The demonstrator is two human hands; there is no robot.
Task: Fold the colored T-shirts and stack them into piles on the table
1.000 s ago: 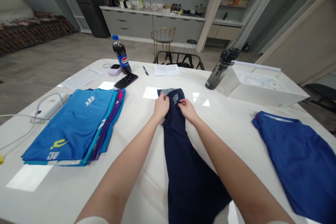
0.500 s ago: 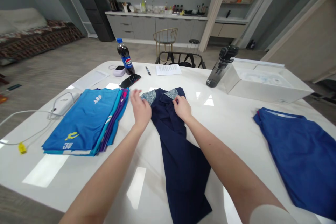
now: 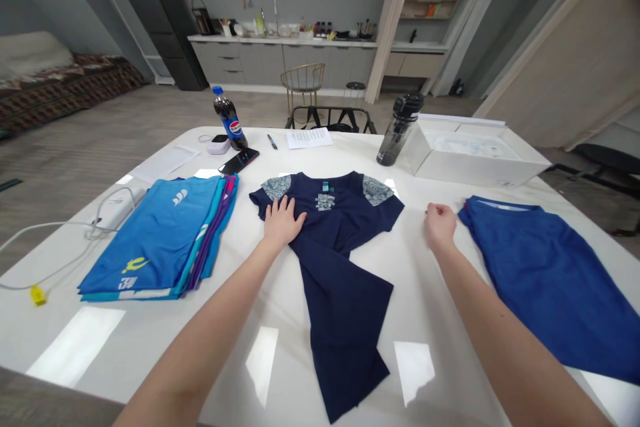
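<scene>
A navy short-sleeved top [image 3: 345, 287] with grey-patterned shoulders lies on the table before me. Its shoulders and sleeves are spread wide, while the lower part is bunched and twisted into a narrower strip. My left hand [image 3: 283, 221] rests flat on the top's left shoulder area, fingers spread. Off to the right of the top, apart from it, my right hand [image 3: 440, 225] is curled into a loose fist, with nothing visible in it. Close beyond that hand is a folded dark blue garment [image 3: 555, 280].
A stack of folded blue and purple shirts [image 3: 160, 240] sits left, beside a white power strip [image 3: 117, 207] with cables. Farther back are a cola bottle [image 3: 231, 121], a phone [image 3: 239, 161], a pen [image 3: 272, 141], paper [image 3: 309, 139], a dark water bottle [image 3: 399, 130] and a white box [image 3: 470, 167].
The top's right shoulder and sleeve have been unfolded to the right. My right hand has let go and moved right; my left hand has come down flat on the fabric.
</scene>
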